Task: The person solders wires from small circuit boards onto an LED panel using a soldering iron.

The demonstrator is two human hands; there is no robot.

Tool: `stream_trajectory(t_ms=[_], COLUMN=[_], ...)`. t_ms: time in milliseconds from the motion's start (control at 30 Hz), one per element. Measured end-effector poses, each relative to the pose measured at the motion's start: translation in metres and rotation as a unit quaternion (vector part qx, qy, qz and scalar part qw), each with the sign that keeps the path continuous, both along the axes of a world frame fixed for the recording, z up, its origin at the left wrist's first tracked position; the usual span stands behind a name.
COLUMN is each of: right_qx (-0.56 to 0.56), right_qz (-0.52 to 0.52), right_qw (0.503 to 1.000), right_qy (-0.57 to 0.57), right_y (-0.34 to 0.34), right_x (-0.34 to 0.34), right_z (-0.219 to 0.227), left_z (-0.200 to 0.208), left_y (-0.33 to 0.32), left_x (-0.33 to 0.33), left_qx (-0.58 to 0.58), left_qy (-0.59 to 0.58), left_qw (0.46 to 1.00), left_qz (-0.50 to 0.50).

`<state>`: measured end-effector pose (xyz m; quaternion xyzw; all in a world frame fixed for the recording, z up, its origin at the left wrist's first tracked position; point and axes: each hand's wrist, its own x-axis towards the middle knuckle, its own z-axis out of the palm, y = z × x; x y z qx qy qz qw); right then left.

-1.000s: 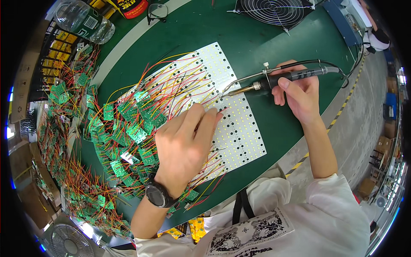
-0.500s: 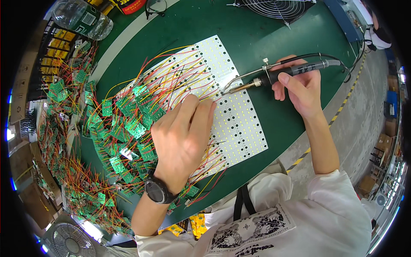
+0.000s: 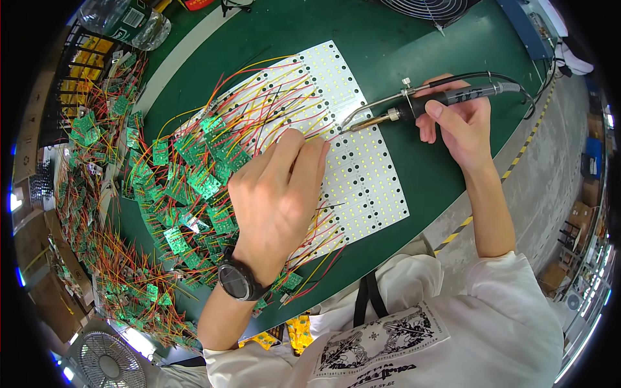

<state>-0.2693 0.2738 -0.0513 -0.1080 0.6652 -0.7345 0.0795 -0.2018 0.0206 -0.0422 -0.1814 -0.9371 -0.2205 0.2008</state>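
Note:
A soldering iron (image 3: 414,107) with a dark grey handle and a thin metal feed tube clamped along it is gripped in my right hand (image 3: 471,129). Its tip points left and rests at or just above a white LED board sheet (image 3: 370,176) dotted with small yellow chips and black holes. Right beside the tip, my left hand (image 3: 275,187) is closed in a pinch over the sheet, with a thin red wire at its fingertips. The fingertips themselves are partly hidden. Red and yellow wires run from the sheet to green circuit boards (image 3: 204,184) heaped at its left.
More wired circuit boards (image 3: 152,293) pile along the left edge. A plastic bottle (image 3: 126,24) lies at the upper left. A round fan guard (image 3: 430,8) sits at the far edge of the green table (image 3: 304,29). A standing fan (image 3: 110,362) is at lower left.
The sheet has shifted slightly in view, its far edge higher now. The iron and my right hand sit a little farther right. Both hands keep their holds.

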Motion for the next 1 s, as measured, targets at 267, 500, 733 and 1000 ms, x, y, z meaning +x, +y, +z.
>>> stream_trajectory(t_ms=[267, 500, 733, 1000], right_qx=[0.011, -0.011, -0.016, -0.034], right_qz=[-0.002, 0.005, 0.0, 0.008], right_qw=[1.0, 1.0, 1.0, 0.999], right_qy=[-0.007, 0.006, 0.008, -0.016], right_y=[-0.001, 0.0, 0.002, 0.002], right_x=[0.001, 0.0, -0.003, -0.006], right_z=[0.001, -0.002, -0.002, 0.003], left_z=[0.001, 0.001, 0.001, 0.022], left_y=[-0.001, 0.0, 0.001, 0.002], left_x=[0.001, 0.001, 0.0, 0.005], left_qx=[-0.009, -0.007, -0.015, -0.016], left_qy=[-0.003, -0.003, -0.001, -0.013], left_qw=[1.0, 1.0, 1.0, 1.0], left_qz=[0.001, -0.001, 0.0, 0.002])
